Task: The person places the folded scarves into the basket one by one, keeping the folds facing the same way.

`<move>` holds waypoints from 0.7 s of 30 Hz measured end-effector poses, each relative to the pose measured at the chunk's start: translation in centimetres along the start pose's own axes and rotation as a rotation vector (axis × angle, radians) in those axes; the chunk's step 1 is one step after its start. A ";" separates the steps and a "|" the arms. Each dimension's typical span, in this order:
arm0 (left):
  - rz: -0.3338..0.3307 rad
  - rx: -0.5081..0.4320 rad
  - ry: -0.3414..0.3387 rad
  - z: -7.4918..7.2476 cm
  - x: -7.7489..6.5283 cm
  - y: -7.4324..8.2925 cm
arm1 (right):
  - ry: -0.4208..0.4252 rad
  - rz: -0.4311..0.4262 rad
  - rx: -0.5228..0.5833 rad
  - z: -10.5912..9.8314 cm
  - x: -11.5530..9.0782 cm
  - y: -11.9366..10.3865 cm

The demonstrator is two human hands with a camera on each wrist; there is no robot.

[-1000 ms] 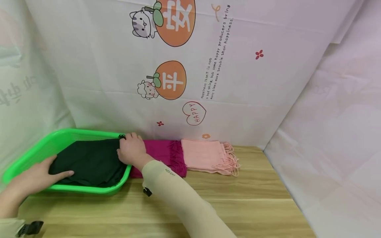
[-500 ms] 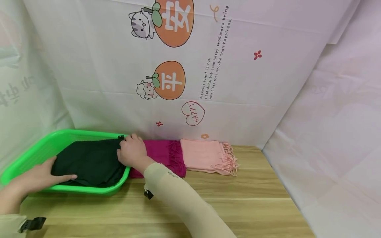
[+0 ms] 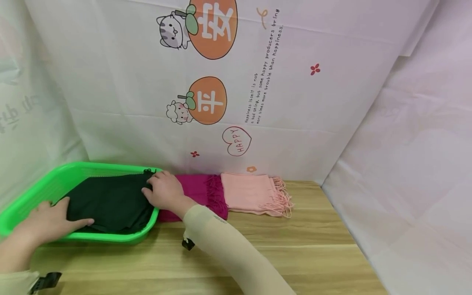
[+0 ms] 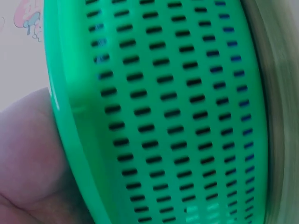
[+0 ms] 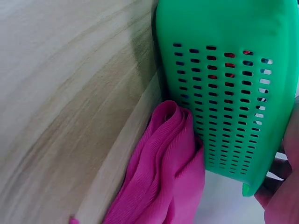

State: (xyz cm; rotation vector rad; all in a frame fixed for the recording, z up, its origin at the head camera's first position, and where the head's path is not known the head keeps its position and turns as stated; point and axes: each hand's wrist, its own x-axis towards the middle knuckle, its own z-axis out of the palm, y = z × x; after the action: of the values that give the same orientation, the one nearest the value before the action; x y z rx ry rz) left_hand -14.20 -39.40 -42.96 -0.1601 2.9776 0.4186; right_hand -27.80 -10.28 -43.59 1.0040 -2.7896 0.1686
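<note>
- I am seeing the dark green cloth [image 3: 110, 200] lying folded inside the green basket [image 3: 107, 237], between the left hand [image 3: 48, 221] and the right hand [image 3: 167, 190].
- The left hand is resting against the left end of this cloth, its thumb lying along the near edge; the fingers are standing apart from the thumb and are clasping nothing.
- The right hand is touching the cloth's right end, near the small dark fringe at the back corner; its fingers are bending only loosely, so I am reading this grip as released.
- The basket's right rim is passing below the right hand, and the bare inner wall is showing left of the cloth.
- Just beside the basket's right end, the magenta cloth [image 3: 193, 190] is lying folded, and the pink cloth [image 3: 247, 192] is following it.
- The wooden tabletop [image 3: 280, 254] is extending in front, while a white printed sheet [image 3: 295, 102] is standing close behind.
- The left forearm is lying low at the left side; the right forearm, in a pale sleeve [image 3: 228, 246], is slanting across the tabletop.
</note>
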 end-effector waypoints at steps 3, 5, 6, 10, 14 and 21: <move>0.021 0.020 0.050 0.2 0.1 0.3 | 0.037 -0.034 0.040 0.2 -0.6 0.5; 0.022 0.019 0.061 0.4 0.3 0.5 | 0.055 -0.047 0.067 0.5 -1.0 0.9; 0.027 0.025 0.076 0.5 0.4 0.5 | 0.061 -0.050 0.083 0.6 -1.2 1.1; 0.064 0.050 0.134 0.8 0.8 0.8 | 0.066 -0.047 0.145 1.0 -2.2 1.7; 0.103 0.027 0.160 1.1 1.0 1.5 | 0.068 -0.051 0.192 1.0 -3.1 2.4; 0.164 -0.025 0.171 1.4 1.1 2.8 | 0.096 -0.064 0.278 1.2 -4.5 3.8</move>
State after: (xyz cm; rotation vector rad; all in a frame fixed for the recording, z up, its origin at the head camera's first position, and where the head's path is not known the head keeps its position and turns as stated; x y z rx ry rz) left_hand -15.49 -36.44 -43.72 0.0495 3.1676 0.4831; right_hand -26.97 -4.73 -45.80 1.1090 -2.6923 0.5939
